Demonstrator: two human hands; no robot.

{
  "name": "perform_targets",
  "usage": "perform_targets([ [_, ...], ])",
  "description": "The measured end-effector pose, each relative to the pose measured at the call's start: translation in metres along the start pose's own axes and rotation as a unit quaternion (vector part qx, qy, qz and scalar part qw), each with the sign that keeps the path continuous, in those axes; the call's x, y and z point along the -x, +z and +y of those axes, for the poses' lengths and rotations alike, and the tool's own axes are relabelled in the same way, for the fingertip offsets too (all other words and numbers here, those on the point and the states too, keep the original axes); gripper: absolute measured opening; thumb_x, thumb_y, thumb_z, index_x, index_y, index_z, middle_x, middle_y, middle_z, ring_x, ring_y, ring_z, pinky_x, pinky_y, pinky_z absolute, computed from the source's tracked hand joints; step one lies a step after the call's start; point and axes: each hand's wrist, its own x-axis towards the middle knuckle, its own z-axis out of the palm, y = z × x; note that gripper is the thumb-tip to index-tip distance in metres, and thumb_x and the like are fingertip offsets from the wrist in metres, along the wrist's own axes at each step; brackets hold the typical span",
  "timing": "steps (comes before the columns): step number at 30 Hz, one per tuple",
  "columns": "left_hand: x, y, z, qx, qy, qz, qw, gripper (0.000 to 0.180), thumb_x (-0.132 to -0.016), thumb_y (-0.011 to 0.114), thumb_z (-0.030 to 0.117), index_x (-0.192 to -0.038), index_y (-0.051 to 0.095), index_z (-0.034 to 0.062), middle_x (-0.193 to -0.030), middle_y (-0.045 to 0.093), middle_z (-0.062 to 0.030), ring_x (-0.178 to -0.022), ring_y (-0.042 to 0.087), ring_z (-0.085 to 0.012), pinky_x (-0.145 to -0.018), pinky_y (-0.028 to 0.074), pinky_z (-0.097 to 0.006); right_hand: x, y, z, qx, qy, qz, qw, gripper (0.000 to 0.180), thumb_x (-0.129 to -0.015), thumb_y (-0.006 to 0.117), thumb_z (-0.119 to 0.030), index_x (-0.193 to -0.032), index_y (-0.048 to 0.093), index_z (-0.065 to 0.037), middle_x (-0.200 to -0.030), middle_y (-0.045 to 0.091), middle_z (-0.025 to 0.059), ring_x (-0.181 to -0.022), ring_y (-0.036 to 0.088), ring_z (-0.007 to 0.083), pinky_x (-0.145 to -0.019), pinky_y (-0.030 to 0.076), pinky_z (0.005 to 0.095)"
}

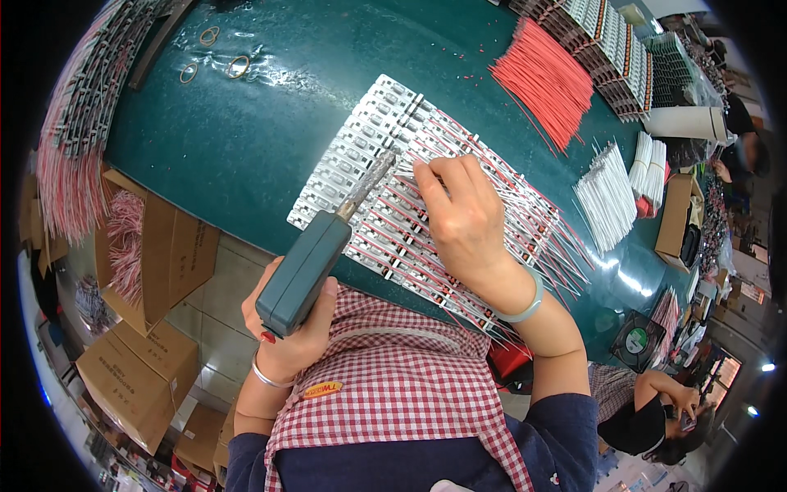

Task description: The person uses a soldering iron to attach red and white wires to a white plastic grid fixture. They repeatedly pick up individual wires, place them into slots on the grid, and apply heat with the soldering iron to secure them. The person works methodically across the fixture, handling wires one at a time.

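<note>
My left hand (288, 332) grips a grey-green soldering iron (307, 266) by its handle; the metal tip (379, 168) reaches onto a white panel of small circuit boards (361, 148) lying on the dark green table (246, 139). My right hand (461, 215) rests on the panel just right of the tip, fingers pinched on a thin wire among the red and white wires (541, 238) that fan out from the boards.
A bundle of loose red wires (548, 78) and white wires (608, 197) lie at the right. Rubber bands (215, 57) sit at the far left. Cardboard boxes (139, 369) stand on the floor. Another person (648, 410) sits at lower right.
</note>
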Motion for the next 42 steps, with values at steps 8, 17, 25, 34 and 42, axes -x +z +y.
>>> perform_targets([
  [8,0.003,-0.004,-0.001,-0.010,-0.011,0.003,1.000,0.024,-0.073,0.074,-0.002,-0.096,0.069,-0.0059,-0.091,0.069,-0.0165,-0.074,0.069,-0.0231,-0.067,0.054,-0.029,0.014,-0.029,0.006,-0.010,0.034,-0.033,0.999,0.031,-0.071,0.064,0.001,-0.102,0.066,0.006,-0.091,0.060,0.0118,-0.081,0.057,0.0265,-0.066,0.050,0.0353],
  [17,0.002,-0.008,-0.008,0.012,0.007,0.042,0.999,0.021,-0.075,0.074,0.000,-0.095,0.069,-0.0045,-0.088,0.069,-0.0134,-0.072,0.068,-0.0200,-0.065,0.053,-0.027,0.047,-0.114,0.018,0.097,0.207,-0.017,0.973,0.028,-0.073,0.063,0.011,-0.098,0.070,0.002,-0.089,0.063,0.0128,-0.081,0.061,0.0285,-0.070,0.050,0.0376],
  [25,0.002,-0.004,-0.011,0.042,0.020,0.049,0.998,0.020,-0.074,0.076,-0.001,-0.093,0.069,-0.0044,-0.086,0.069,-0.0110,-0.067,0.065,-0.0172,-0.061,0.052,-0.026,0.003,-0.045,0.005,-0.022,0.030,0.033,0.999,0.033,-0.067,0.064,0.004,-0.100,0.067,0.001,-0.089,0.061,0.0114,-0.079,0.060,0.0251,-0.066,0.050,0.0357],
  [34,-0.008,0.005,-0.003,0.087,0.004,0.012,0.996,0.019,-0.075,0.073,-0.007,-0.093,0.067,-0.0055,-0.087,0.068,-0.0114,-0.069,0.064,-0.0148,-0.060,0.050,-0.025,-0.007,0.000,0.006,-0.009,-0.010,-0.017,1.000,0.030,-0.070,0.062,0.003,-0.099,0.067,0.000,-0.089,0.060,0.0094,-0.080,0.058,0.0246,-0.066,0.050,0.0349],
  [42,-0.008,0.010,-0.008,0.102,-0.011,0.000,0.995,0.019,-0.075,0.072,-0.008,-0.093,0.066,-0.0056,-0.086,0.067,-0.0097,-0.068,0.063,-0.0135,-0.060,0.049,-0.024,-0.007,0.001,0.004,-0.008,-0.003,-0.025,1.000,0.029,-0.071,0.063,0.001,-0.100,0.067,0.002,-0.091,0.059,0.0096,-0.081,0.057,0.0250,-0.066,0.050,0.0348],
])
